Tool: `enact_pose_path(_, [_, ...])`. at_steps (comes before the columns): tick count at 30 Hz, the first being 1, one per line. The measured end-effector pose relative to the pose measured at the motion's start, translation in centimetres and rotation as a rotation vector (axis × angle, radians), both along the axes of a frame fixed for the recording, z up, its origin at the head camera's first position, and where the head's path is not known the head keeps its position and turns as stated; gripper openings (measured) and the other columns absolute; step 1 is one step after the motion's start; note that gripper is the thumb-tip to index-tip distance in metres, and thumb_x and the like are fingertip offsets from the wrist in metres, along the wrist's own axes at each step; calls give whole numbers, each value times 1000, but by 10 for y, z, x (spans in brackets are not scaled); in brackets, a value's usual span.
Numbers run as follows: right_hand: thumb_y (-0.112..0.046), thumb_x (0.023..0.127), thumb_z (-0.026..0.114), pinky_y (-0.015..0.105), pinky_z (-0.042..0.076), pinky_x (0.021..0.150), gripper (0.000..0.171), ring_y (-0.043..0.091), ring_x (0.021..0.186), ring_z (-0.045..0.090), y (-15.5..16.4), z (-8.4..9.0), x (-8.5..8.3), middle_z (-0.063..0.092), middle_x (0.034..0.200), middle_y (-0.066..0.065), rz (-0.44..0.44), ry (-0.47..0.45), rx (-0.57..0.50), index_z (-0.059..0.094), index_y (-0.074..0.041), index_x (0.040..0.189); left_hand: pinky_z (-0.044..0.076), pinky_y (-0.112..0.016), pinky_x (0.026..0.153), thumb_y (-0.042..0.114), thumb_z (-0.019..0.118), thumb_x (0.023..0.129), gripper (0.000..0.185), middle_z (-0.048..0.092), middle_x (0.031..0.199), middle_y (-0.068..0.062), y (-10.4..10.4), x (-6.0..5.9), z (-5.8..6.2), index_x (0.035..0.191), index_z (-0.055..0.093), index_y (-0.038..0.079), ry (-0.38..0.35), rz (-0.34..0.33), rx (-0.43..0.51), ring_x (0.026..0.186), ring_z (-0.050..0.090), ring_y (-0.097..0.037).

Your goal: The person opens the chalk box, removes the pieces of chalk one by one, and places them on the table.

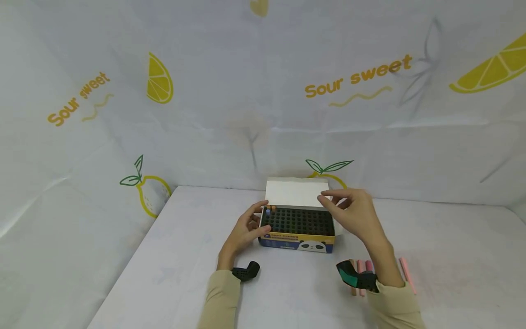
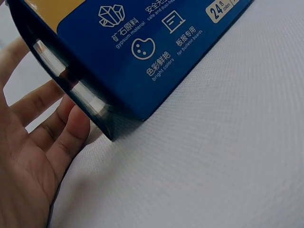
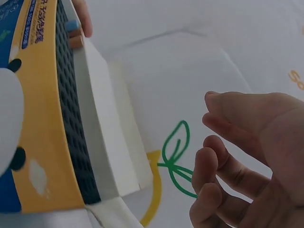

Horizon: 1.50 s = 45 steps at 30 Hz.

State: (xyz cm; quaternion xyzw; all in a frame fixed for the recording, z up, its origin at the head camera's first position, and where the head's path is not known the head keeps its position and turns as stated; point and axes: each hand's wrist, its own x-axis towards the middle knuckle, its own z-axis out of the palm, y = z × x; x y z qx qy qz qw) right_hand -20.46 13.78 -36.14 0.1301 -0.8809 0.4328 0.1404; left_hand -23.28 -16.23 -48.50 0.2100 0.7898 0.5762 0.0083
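A blue and yellow chalk box with a panda on its front stands on the table, its white lid raised at the back. Inside is a dark holder full of holes. Two orange chalks and a blue chalk sit in its back left corner. My left hand grips the left end of the box, thumb at the front corner and fingers toward the back. My right hand hovers over the back right corner by the lid, fingers bent, thumb and index finger apart, holding nothing.
Several chalk sticks lie on the table at the right, partly hidden by the right wrist; a pink chalk lies just right of that wrist. Behind the table hangs a white cloth printed with lemons and words.
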Motion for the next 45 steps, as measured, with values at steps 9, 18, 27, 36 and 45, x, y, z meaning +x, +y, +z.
enact_pose_path(9, [-18, 88, 80, 22, 51, 61, 20, 19, 67, 68, -57, -25, -21, 74, 85, 14, 83, 33, -28, 82, -2, 100, 52, -34, 83, 26, 73, 92, 70, 55, 136, -19, -1, 0, 1, 155, 44, 21, 0, 20, -12, 92, 59, -17])
enact_pose_path(18, [-14, 88, 80, 20, 35, 49, 15, 11, 56, 51, -97, -48, -26, 72, 73, 11, 39, -10, 4, 82, -1, 95, 51, -32, 82, 41, 73, 92, 71, 53, 136, -20, 2, -1, 1, 154, 46, 22, 5, 7, -11, 91, 55, -18])
enact_pose_path(27, [-22, 89, 80, 21, 31, 44, 18, 9, 49, 46, -108, -50, -23, 69, 71, 5, -35, -83, 110, 83, -6, 97, 51, -29, 78, 40, 73, 91, 71, 54, 136, -20, 1, -2, 0, 154, 46, 22, 11, 9, -15, 91, 55, -17])
enact_pose_path(36, [-23, 90, 77, 21, 29, 41, 18, 9, 44, 43, -115, -54, -24, 69, 68, 5, -89, -74, 147, 83, -8, 98, 50, -28, 77, 43, 73, 91, 73, 54, 136, -21, 1, -2, 1, 155, 45, 20, 16, 7, -15, 89, 54, -15])
enact_pose_path(45, [-19, 89, 77, 22, 31, 43, 17, 10, 47, 44, -118, -55, -24, 66, 69, 6, -107, 0, 115, 83, -5, 95, 49, -26, 73, 42, 74, 91, 72, 54, 133, -20, -1, -3, -1, 154, 46, 21, 22, 9, -6, 85, 53, -15])
